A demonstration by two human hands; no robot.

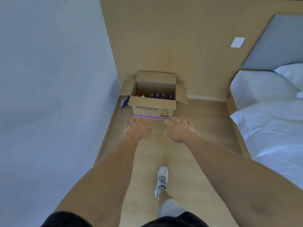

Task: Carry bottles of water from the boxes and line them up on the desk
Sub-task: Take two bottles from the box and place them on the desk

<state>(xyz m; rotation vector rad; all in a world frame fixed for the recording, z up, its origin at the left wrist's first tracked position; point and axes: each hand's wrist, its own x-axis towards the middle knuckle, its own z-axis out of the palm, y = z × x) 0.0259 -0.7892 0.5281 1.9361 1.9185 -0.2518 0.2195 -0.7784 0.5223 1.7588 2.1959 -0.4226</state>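
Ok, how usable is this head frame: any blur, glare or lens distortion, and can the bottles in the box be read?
Head view: even, soft light with no glare or hard shadows; strong wide-angle stretch on the forearms at the edges; slight motion softness on the open left hand and right hand. The open brown cardboard box is fairly sharp, but the bottle caps inside are small, showing only red and blue tops.
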